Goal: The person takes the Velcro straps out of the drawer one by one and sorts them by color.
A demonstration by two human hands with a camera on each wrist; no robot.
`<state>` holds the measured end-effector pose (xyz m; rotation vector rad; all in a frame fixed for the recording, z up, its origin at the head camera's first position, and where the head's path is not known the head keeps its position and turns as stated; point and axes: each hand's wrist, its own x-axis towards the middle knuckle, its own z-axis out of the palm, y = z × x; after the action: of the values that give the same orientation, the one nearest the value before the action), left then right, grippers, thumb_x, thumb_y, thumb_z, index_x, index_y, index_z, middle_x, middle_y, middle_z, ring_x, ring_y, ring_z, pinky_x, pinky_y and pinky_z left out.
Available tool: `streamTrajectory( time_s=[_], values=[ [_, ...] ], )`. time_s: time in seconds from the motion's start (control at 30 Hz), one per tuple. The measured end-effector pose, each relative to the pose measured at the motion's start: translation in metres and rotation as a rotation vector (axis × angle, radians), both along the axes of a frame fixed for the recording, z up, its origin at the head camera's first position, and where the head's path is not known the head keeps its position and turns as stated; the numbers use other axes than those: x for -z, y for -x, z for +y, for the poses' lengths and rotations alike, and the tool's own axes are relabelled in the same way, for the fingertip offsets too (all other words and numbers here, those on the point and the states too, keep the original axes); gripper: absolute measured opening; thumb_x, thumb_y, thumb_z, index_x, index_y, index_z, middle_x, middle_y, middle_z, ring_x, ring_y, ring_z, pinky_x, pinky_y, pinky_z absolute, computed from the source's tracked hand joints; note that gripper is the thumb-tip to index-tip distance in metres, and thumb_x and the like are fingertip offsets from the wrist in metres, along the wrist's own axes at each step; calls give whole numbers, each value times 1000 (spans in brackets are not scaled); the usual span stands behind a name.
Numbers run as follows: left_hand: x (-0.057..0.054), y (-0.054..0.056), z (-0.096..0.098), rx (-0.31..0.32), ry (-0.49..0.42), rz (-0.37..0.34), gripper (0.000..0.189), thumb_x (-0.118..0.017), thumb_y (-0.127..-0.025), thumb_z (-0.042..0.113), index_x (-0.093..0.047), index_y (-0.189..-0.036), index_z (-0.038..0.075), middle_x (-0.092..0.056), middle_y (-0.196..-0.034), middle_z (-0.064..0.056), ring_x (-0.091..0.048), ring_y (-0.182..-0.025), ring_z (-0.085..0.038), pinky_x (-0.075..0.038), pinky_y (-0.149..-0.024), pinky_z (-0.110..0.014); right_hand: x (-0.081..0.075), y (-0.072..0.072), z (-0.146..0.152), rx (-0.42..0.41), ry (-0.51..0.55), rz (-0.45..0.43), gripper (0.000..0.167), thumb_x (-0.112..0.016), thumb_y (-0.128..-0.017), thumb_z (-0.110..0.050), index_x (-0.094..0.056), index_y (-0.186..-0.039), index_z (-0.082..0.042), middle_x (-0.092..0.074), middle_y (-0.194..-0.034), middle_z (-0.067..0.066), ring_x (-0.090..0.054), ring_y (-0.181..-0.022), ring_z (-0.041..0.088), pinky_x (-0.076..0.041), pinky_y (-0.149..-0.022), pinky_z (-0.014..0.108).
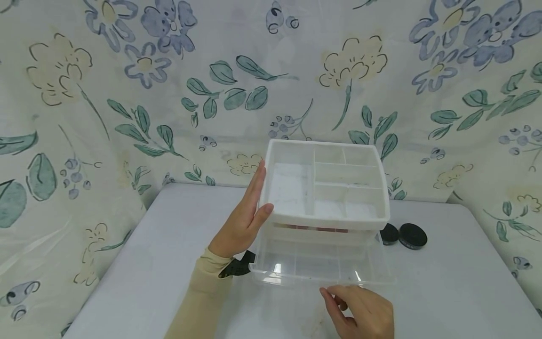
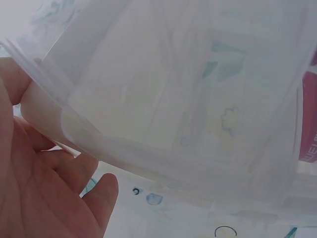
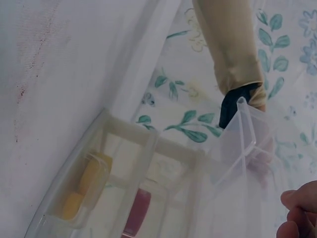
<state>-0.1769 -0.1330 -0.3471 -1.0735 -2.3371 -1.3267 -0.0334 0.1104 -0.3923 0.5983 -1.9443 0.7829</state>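
Observation:
A white organizer (image 1: 326, 221) with a divided top tray stands tilted towards me, a clear drawer (image 1: 317, 263) reaching out from its front below. My left hand (image 1: 241, 216) steadies its left side, fingers straight along the wall and thumb at the front corner. In the left wrist view, the left hand (image 2: 49, 183) lies against the translucent side. Just in front of the drawer is my right hand (image 1: 362, 308), fingers loosely bent, thumb close to the index finger, nothing visible between them. The right wrist view shows yellow pieces (image 3: 86, 181) and a dark red item (image 3: 137, 212) inside the organizer.
Two round black lidded items (image 1: 412, 236) (image 1: 389, 234) lie on the white tabletop (image 1: 457, 282) right of the organizer. A flowered cloth (image 1: 309, 70) hangs behind the table. A black band (image 1: 239, 266) is at my left wrist.

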Motion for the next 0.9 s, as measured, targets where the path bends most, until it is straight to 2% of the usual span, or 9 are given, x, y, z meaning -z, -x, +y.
streamTrajectory(
  time_s=[0.33,0.5,0.77,0.9],
  values=[
    [-1,-3,1,-5,4,-4,73,-36,-109,45,3,-163,14,6,-170,-2,0,-155,-21,-13,-122,-49,4,2,3,13,-19,-1,36,-63,-100,-33,-71,-72,-11,-62,-58,-4,-50,-45,4,-35,-44,6],
    [-2,-4,1,-6,4,-4,73,-37,-109,43,2,-163,13,5,-170,-3,-1,-155,-21,-12,-123,-46,4,5,4,13,-36,6,35,-63,-100,-32,-70,-73,-11,-60,-58,-5,-47,-46,4,-34,-44,7],
    [-3,-5,1,-13,15,-5,72,-36,-109,43,2,-162,13,5,-170,-3,-1,-155,-20,-11,-123,-44,3,11,7,38,-77,-52,37,-59,-102,-36,-72,-78,-11,-66,-63,-4,-52,-49,4,-41,-46,9],
    [-4,-5,1,-15,16,-18,72,-37,-109,42,2,-163,13,6,-169,2,0,-155,-20,-11,-123,-44,1,15,8,36,-91,-86,39,-57,-103,-36,-72,-78,-10,-63,-60,-4,-52,-49,5,-41,-47,9]
  ],
)
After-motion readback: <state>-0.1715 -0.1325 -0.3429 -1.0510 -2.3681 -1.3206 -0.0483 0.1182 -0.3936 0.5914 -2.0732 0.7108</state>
